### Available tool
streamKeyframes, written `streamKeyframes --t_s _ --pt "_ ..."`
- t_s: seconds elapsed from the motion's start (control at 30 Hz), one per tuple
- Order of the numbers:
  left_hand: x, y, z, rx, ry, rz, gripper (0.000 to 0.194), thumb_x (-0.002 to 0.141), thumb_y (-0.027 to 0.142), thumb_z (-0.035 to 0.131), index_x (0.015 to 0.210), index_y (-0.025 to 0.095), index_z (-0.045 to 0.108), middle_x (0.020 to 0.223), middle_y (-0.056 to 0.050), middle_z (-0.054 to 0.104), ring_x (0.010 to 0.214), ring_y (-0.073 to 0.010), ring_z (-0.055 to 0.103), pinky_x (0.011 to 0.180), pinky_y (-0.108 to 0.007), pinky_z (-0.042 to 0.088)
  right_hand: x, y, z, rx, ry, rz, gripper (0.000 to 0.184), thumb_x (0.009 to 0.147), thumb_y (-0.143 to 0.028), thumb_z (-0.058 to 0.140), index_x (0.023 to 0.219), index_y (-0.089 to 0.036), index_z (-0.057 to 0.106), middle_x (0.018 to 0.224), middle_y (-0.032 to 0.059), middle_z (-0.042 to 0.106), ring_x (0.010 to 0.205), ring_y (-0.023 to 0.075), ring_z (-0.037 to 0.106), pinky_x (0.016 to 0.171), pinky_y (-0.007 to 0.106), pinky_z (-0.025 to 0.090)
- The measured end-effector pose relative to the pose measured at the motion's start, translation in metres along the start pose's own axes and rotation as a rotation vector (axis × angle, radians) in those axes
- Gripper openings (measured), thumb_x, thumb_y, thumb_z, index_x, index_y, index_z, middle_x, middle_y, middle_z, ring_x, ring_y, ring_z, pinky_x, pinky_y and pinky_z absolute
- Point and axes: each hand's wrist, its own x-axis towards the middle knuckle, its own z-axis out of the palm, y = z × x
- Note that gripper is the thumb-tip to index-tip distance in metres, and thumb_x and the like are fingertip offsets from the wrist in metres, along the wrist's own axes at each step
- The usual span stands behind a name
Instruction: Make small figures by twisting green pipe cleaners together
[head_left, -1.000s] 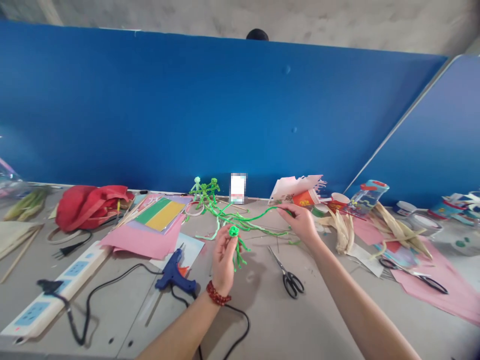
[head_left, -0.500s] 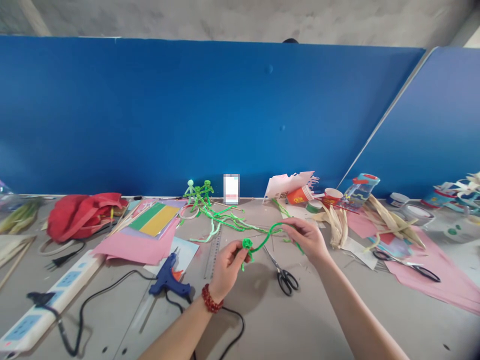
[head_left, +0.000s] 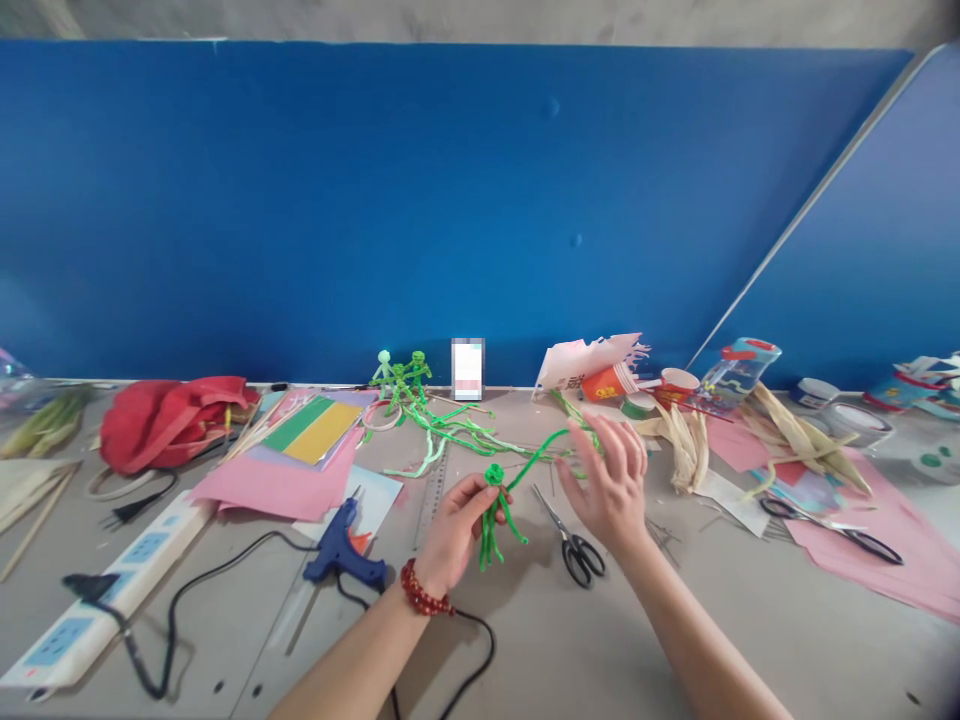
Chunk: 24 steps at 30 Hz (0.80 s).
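Right hand (head_left: 611,487) flatter than before

Moderately bright, diffuse light is falling over the gray tabletop (head_left: 525,665). A soft-edged shadow is spreading on it below the left hand (head_left: 452,535). The blue partition (head_left: 300,200) is catching a pale sheen at far left. An upright white rectangle (head_left: 468,368) is washing out, its borders breaking into coarse pixel blocks. Lettering on the orange cup (head_left: 607,384) is blurring. The wide view is stretching and softening toward both sides.
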Motion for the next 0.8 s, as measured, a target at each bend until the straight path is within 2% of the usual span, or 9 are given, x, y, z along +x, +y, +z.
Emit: streamKeyframes --t_s 0.1,0.23,0.33,0.43,0.53,0.63,0.8 --pt "0.0 0.001 0.0 -0.013 0.003 -0.008 0.024 0.069 0.032 0.083 0.074 0.015 0.067 0.074 -0.003 0.07 0.062 -0.0103 0.061 0.061 -0.02 0.048 -0.004 -0.018 -0.001 -0.055 -0.006 -0.204 0.044 0.085 -0.021 0.068 0.128 -0.032 0.06 0.126 0.0031 0.067 0.125 0.0257 0.054 0.119 0.05 0.025" --pt "-0.003 0.002 0.002 -0.001 -0.015 -0.001 0.021 0.07 0.031 0.082 0.073 0.015 0.068 0.074 -0.003 0.069 0.062 -0.0104 0.06 0.06 -0.021 0.047 -0.005 -0.028 0.001 -0.02 -0.106 -0.234 0.028 0.089 -0.017 0.063 0.111 -0.033 0.068 0.119 -0.0028 0.073 0.121 0.0238 0.058 0.122 0.05 0.009" --pt "-0.004 0.003 0.004 0.029 -0.001 -0.004 0.022 0.07 0.032 0.081 0.072 0.015 0.067 0.072 -0.003 0.069 0.063 -0.0115 0.06 0.06 -0.023 0.047 -0.004 -0.027 0.001 0.045 -0.146 -0.252 0.02 0.091 -0.016 0.062 0.1 -0.032 0.07 0.111 -0.0033 0.076 0.119 0.0232 0.061 0.122 0.054 0.005" --pt "-0.004 0.004 0.004 0.073 0.023 0.003 0.022 0.069 0.032 0.081 0.072 0.015 0.067 0.068 -0.002 0.067 0.061 -0.0114 0.059 0.06 -0.023 0.047 -0.003 -0.027 0.002 0.159 -0.183 -0.244 0.019 0.093 -0.012 0.058 0.092 -0.028 0.068 0.094 -0.004 0.078 0.108 0.0196 0.067 0.122 0.055 0.003" --pt "-0.004 0.004 0.004 0.127 0.051 0.045 0.02 0.072 0.033 0.077 0.073 0.016 0.066 0.065 0.001 0.065 0.057 -0.0102 0.058 0.059 -0.022 0.046 -0.005 -0.027 0.003 0.247 -0.228 -0.185 0.018 0.093 -0.011 0.055 0.09 -0.025 0.066 0.08 -0.0045 0.075 0.086 0.0152 0.069 0.122 0.054 0.008" --pt "-0.003 0.006 0.003 0.22 0.108 0.099 0.021 0.076 0.035 0.074 0.076 0.017 0.065 0.06 0.003 0.061 0.053 -0.0094 0.056 0.057 -0.022 0.045 -0.007 -0.026 0.003 0.268 -0.266 -0.132 0.016 0.092 -0.012 0.055 0.09 -0.024 0.065 0.072 -0.0038 0.07 0.071 0.0131 0.065 0.119 0.053 0.018" --pt "-0.004 0.008 0.006 0.337 0.103 0.157 0.024 0.079 0.038 0.071 0.077 0.017 0.06 0.06 0.003 0.059 0.053 -0.0099 0.056 0.054 -0.023 0.046 -0.006 -0.027 -0.001 0.296 -0.166 -0.117 0.014 0.087 -0.011 0.057 0.091 -0.022 0.064 0.059 -0.0052 0.06 0.055 0.0114 0.056 0.104 0.045 0.042"
